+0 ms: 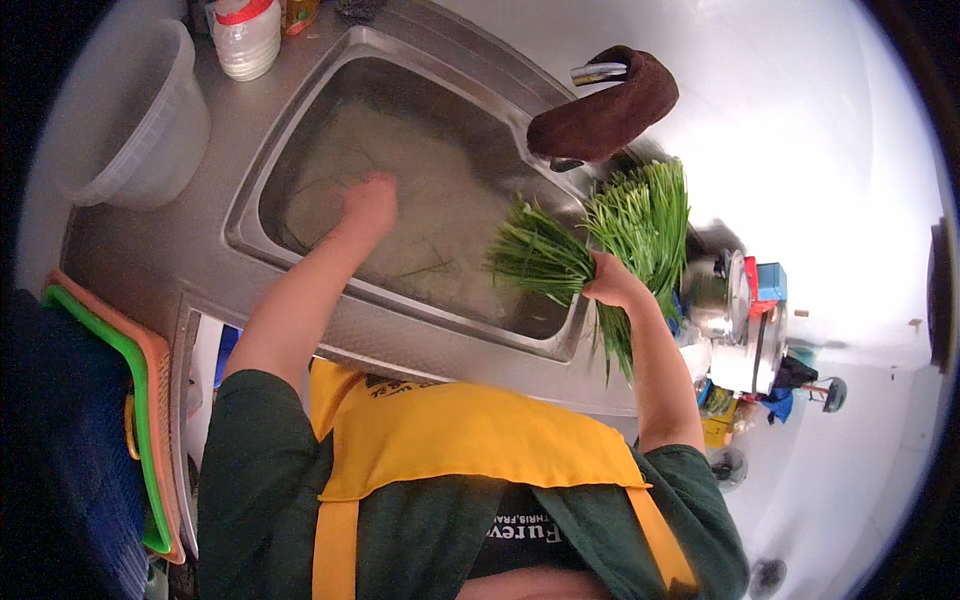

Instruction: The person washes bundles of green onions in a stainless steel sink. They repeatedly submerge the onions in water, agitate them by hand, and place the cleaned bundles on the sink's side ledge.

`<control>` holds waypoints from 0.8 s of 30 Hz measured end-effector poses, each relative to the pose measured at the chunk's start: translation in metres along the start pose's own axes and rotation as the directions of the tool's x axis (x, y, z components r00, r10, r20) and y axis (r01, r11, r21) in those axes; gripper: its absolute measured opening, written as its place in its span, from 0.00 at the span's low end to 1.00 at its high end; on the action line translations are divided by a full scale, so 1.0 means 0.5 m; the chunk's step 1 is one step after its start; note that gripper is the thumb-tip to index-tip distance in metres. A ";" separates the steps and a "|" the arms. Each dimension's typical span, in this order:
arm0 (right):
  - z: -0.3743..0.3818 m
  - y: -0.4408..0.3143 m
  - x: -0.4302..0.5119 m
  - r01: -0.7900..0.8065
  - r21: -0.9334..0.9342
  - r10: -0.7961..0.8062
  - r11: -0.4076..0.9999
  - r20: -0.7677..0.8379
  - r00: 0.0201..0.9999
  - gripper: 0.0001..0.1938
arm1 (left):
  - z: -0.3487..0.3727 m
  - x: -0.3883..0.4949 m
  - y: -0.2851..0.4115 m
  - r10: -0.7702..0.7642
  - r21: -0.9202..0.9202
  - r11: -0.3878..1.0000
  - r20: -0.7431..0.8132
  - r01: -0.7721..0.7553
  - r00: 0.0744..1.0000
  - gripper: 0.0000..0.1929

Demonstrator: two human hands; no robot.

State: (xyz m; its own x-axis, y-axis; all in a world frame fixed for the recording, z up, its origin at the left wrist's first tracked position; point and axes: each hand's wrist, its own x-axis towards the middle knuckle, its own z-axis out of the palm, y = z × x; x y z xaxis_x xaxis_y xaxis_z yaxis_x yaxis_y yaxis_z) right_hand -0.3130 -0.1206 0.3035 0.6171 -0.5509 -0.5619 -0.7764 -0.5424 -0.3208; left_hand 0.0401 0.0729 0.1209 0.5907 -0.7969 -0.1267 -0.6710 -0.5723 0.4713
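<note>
A metal sink full of cloudy water lies before me. My left hand dips into the water on the left, and its fingers are hidden below the surface. A few loose green blades float near it. My right hand grips a bunch of long green chive-like leaves over the sink's right rim. The cut-looking ends of the bunch point left across the water, and its other ends hang down past my hand. Just beyond that hand, a larger pile of the same leaves rests beside the sink.
A faucet wrapped in brown cloth arches above the sink's far right side. At left are a translucent plastic tub, a red-lidded jar and orange and green baskets. Metal pots stand at right.
</note>
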 end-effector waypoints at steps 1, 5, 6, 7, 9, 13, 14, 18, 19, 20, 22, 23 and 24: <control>-0.003 -0.020 -0.001 0.073 0.105 -0.071 0.992 -0.025 0.997 0.31 | 0.003 0.004 0.015 -0.017 -0.142 0.990 0.019 0.020 1.000 0.07; -0.020 -0.095 -0.025 0.049 0.357 -0.044 0.933 -0.022 0.999 0.31 | 0.007 -0.011 0.064 -0.010 -0.718 0.635 0.362 0.286 0.932 0.10; -0.024 -0.107 -0.031 0.030 0.342 -0.029 0.939 -0.007 1.000 0.30 | 0.002 -0.025 0.076 0.008 -0.772 0.523 0.429 0.362 0.903 0.10; -0.027 -0.116 -0.036 0.033 0.330 -0.026 0.943 -0.025 0.999 0.30 | -0.005 -0.043 0.087 0.053 -0.817 0.385 0.483 0.428 0.874 0.11; -0.031 -0.125 -0.040 0.066 0.342 -0.053 0.937 -0.047 0.997 0.29 | -0.027 -0.071 0.105 0.069 -0.856 0.273 0.472 0.438 0.879 0.10; -0.031 -0.122 -0.040 0.111 0.368 -0.090 0.923 -0.072 0.993 0.28 | -0.066 -0.116 0.137 0.139 -0.896 0.087 0.443 0.435 0.886 0.10; -0.030 -0.120 -0.040 0.139 0.352 -0.115 0.926 -0.090 0.989 0.28 | -0.072 -0.123 0.143 0.152 -0.894 0.069 0.448 0.442 0.881 0.10; -0.027 -0.109 -0.041 0.199 0.418 -0.158 0.886 -0.131 0.979 0.28 | -0.077 -0.138 0.154 0.202 -0.870 -0.015 0.480 0.493 0.854 0.12; -0.025 -0.107 -0.042 0.191 0.412 -0.149 0.891 -0.133 0.980 0.28 | -0.075 -0.141 0.154 0.209 -0.858 -0.034 0.495 0.512 0.843 0.12; -0.024 -0.104 -0.042 0.183 0.407 -0.140 0.895 -0.135 0.981 0.28 | -0.073 -0.142 0.155 0.209 -0.859 -0.029 0.496 0.512 0.843 0.11; -0.021 -0.099 -0.043 0.186 0.401 -0.139 0.897 -0.144 0.980 0.28 | -0.070 -0.145 0.157 0.211 -0.855 -0.034 0.500 0.517 0.840 0.11; -0.019 -0.096 -0.042 0.197 0.401 -0.147 0.894 -0.153 0.977 0.28 | -0.069 -0.147 0.159 0.197 -0.852 -0.032 0.507 0.523 0.839 0.11; -0.017 -0.094 -0.042 0.180 0.389 -0.123 0.903 -0.166 0.978 0.28 | -0.068 -0.150 0.160 0.198 -0.852 -0.038 0.506 0.522 0.840 0.11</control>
State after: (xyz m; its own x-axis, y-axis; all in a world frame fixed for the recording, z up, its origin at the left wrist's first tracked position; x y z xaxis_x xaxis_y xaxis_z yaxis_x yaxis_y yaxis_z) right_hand -0.2887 -0.0888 0.3367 0.7206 -0.5774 -0.3837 -0.6404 -0.3422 -0.6876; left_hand -0.0427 0.0932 0.1978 0.1362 -0.8803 -0.4544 0.7159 -0.2296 0.6594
